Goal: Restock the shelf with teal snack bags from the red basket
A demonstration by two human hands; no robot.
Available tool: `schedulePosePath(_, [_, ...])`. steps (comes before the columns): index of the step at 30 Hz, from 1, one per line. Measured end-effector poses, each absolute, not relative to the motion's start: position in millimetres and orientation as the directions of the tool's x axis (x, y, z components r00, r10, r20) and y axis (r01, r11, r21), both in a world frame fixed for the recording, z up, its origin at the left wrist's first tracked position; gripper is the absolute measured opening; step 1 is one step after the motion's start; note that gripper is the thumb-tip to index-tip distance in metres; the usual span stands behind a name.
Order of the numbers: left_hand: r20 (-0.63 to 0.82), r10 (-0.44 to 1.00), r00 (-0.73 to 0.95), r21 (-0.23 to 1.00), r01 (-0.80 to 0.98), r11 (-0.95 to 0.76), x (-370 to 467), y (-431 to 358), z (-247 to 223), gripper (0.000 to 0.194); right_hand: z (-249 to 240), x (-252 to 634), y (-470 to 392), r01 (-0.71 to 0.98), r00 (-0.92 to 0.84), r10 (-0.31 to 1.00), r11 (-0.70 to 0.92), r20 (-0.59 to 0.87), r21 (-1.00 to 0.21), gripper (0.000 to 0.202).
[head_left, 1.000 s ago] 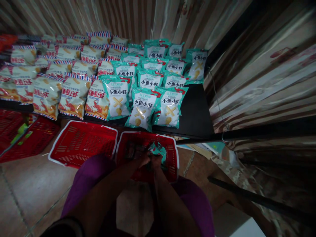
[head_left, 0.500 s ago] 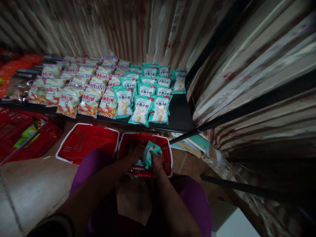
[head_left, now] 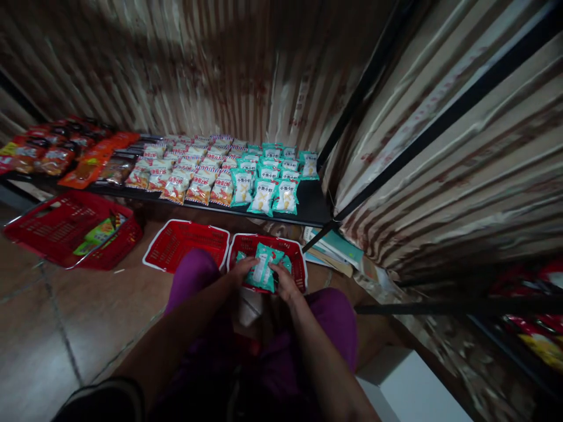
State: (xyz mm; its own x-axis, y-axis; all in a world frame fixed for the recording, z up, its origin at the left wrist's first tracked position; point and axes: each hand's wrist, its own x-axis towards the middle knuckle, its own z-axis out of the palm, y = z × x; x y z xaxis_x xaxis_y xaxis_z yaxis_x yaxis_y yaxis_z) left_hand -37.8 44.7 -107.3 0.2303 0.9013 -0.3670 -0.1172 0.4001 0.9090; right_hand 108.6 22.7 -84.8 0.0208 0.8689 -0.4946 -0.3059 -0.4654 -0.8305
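Observation:
A teal and white snack bag [head_left: 263, 271] is held between my two hands over the right red basket [head_left: 299, 269]. My left hand [head_left: 243, 268] grips its left edge, and my right hand [head_left: 284, 279] has its right edge between the fingers. More teal bags lie in the basket around and beneath it, partly hidden. On the black shelf [head_left: 314, 202] in front stand rows of teal bags [head_left: 263, 196], with white and red snack bags [head_left: 202, 184] to their left.
A red basket [head_left: 189, 243] sits left of mine; farther left, another red basket [head_left: 57, 228] holds green packets. Orange packs [head_left: 88, 170] lie on the shelf's left part. Black frame bars and papers [head_left: 338, 246] are at right, a white box [head_left: 413, 387] lower right.
The view has shifted, showing more of the left shelf. My left hand, before low inside the basket, has come to the bag in my right hand, which now lies flatter between both.

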Motion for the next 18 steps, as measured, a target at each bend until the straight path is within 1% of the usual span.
schedulePosePath(1, [-0.385,0.89,0.245,0.892,-0.15,0.427,-39.4,42.6,-103.5,0.033,-79.3,106.3,21.0,-0.313,0.005,0.874,-0.459,-0.485,-0.831,0.043])
schedulePosePath(3, [-0.381,0.894,0.236,0.883,-0.195,0.428,-40.5,38.3,-94.9,0.04,-68.6,103.6,18.8,-0.32,-0.018,0.887,-0.443,-0.462,-0.837,0.043])
schedulePosePath(6, [-0.336,0.92,0.203,0.884,-0.27,0.383,-39.5,31.3,-78.2,0.053,-52.8,103.9,17.5,-0.318,-0.035,0.906,-0.411,-0.422,-0.854,0.045])
schedulePosePath(8, [-0.299,0.937,0.183,0.888,-0.305,0.343,-38.3,26.9,-65.4,0.058,-41.5,106.5,18.1,-0.314,-0.023,0.92,-0.379,-0.392,-0.871,0.046])
schedulePosePath(14, [-0.191,0.971,0.146,0.916,-0.329,0.23,-34.6,19.6,-34.9,0.056,-3.4,116.8,29.3,-0.292,0.081,0.953,-0.257,-0.291,-0.921,0.045])
schedulePosePath(18, [-0.127,0.982,0.136,0.935,-0.315,0.165,-35.7,17.8,-25.5,0.056,20.0,121.3,36.7,-0.226,0.101,0.961,-0.23,-0.258,-0.946,0.046])
